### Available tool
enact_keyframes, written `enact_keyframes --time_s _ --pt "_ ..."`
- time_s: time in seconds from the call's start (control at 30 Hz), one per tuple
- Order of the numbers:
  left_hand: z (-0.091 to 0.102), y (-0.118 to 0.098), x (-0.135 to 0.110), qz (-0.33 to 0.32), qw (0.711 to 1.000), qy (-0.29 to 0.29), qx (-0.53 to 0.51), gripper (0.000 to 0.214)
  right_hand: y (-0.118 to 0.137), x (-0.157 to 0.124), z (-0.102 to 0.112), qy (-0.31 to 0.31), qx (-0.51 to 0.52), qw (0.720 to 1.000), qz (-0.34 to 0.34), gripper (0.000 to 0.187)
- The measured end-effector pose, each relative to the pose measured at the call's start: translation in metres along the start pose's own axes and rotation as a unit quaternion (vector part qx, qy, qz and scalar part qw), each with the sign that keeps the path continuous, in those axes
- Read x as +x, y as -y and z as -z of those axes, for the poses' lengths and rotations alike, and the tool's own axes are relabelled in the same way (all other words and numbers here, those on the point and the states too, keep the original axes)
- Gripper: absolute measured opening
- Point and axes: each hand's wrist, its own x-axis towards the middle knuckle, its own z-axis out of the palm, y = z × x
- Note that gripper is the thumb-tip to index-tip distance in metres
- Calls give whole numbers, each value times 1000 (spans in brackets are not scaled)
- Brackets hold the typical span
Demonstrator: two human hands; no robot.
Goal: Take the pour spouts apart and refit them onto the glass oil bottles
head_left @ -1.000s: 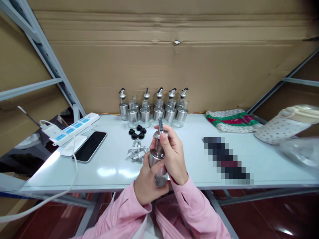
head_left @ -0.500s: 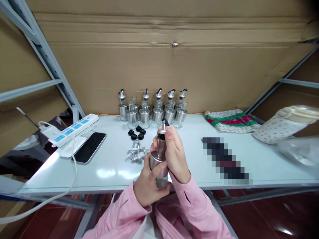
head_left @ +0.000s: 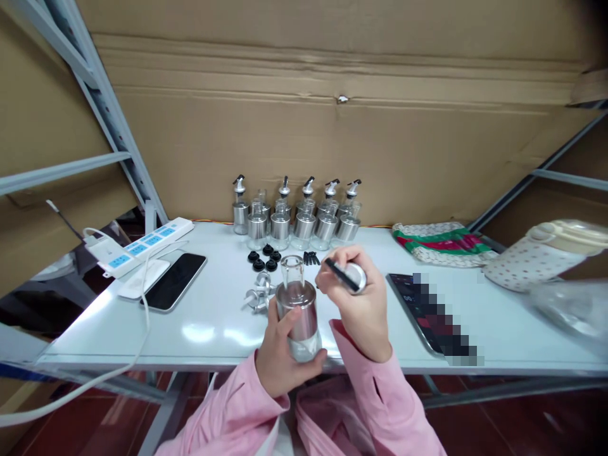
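- Grip: the left hand (head_left: 284, 358) is wrapped round the lower body of a bottle (head_left: 308, 320), while the right hand (head_left: 363, 310) pinches a spout (head_left: 356, 278), slightly blurred, with its black lever slanting across the silver top
- Just changed: half a second ago the spout sat on the bottle; now it is off, held to the right of the neck (head_left: 292, 272) and apart from it
- What that seems to mean: the two pieces are separate again, the glass mouth stands bare, and whatever joined them looks undone for the moment
- The bottle is roughly upright, held up over the front edge of the table (head_left: 213, 304), near the middle of that edge
- Just beyond the hands, silver parts (head_left: 257, 299) lie in a small heap, partly covered by the bottle; nearer the back edge are five black stoppers (head_left: 258, 265)
- Small black levers (head_left: 311, 258) now show between the hands, where the right hand and bottle hid that spot before
- Along the back edge stand a front row of uncapped bottles (head_left: 304, 226) and, behind, bottles with spouts (head_left: 240, 216) plus one without
- Toward the left edge lie a phone (head_left: 175, 282) and a power strip (head_left: 148, 244); a folded cloth (head_left: 444, 244) sits by the back right corner
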Motion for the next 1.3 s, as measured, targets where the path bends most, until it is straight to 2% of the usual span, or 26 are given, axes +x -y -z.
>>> enact_keyframes --time_s 0.07,0.13,0.2,0.27,0.33,0.4,0.47,0.53,0.6,0.73,0.83,0.93,1.0,1.1,1.2,1.3 --pt "0 -1 1 -13 1000 7 -24 85 9 2 5 87 -117 989 9 20" --pt "0 -1 1 -22 999 14 -37 89 19 7 7 174 -191 966 27 23" --pt "-1 -2 2 -20 999 6 -47 93 27 13 6 231 -221 946 52 18" --pt "-1 -2 3 -5 996 -40 -76 98 36 21 3 266 -223 935 73 16" --pt "0 -3 7 24 987 -114 -114 98 44 31 -4 268 -208 936 89 16" --pt "2 -4 12 41 971 -208 -115 88 50 44 -14 218 -196 950 110 13" --pt "3 -4 15 8 954 -293 -71 73 49 61 -28 155 -210 955 142 11" --pt "3 -4 16 -43 943 -326 -48 62 38 81 -46 140 -264 937 179 14" --pt "2 -5 16 -53 946 -312 -73 58 16 101 -65 156 -328 909 205 19" --pt "1 -8 16 -1 946 -291 -140 48 -38 132 -99 209 -470 833 205 23" --pt "2 -11 18 7 944 -294 -148 40 -71 145 -115 258 -530 782 202 22" --pt "2 -14 20 -1 941 -297 -162 38 -91 152 -125 289 -561 749 201 21" --pt "2 -15 21 3 940 -297 -165 37 -99 155 -128 294 -572 740 197 21" --pt "2 -16 21 22 942 -295 -156 35 -106 158 -130 283 -575 743 193 22" --pt "3 -14 21 25 943 -290 -159 34 -109 161 -129 265 -573 754 179 21" --pt "3 -10 20 29 945 -274 -176 38 -107 161 -124 235 -558 777 170 22"
